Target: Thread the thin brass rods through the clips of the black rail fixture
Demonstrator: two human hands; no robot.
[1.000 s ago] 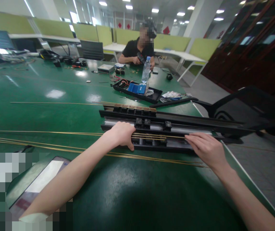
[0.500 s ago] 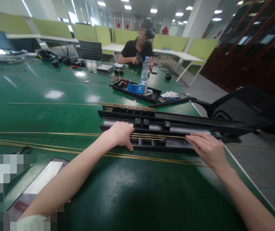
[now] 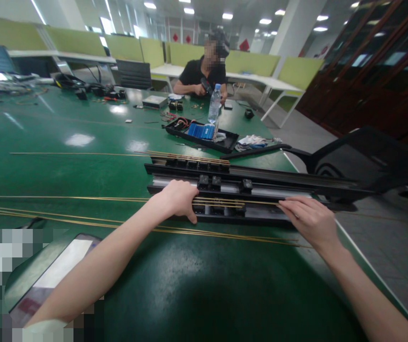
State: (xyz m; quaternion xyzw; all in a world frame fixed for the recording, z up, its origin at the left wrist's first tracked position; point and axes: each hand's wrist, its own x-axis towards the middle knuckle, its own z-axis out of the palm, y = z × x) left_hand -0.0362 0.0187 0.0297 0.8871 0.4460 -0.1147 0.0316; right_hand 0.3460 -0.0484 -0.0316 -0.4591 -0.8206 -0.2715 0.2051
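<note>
My left hand [image 3: 179, 198] grips the nearest black rail [image 3: 257, 219] near its left end, thumb on the near side and fingers over the far side. Thin brass rods [image 3: 221, 202] run under or through that hand along the rail, above several small black blocks. My right hand [image 3: 309, 219] pinches the end of one brass rod over the right part of the same rail. Behind lies another black rail with a pale inner strip and black blocks [image 3: 247, 185] on it. More brass rods [image 3: 197, 232] lie on the green table in front of the rails.
A black tray [image 3: 229, 142] with a blue part [image 3: 201, 130] lies beyond the rails, near a water bottle [image 3: 214, 104]. Across the table a person [image 3: 204, 76] holds a tool. A phone-like device [image 3: 61, 266] is at the lower left, a black chair [image 3: 371, 156] at the right.
My right hand has shifted very slightly to the right with the rod end. My left hand stays on the rail.
</note>
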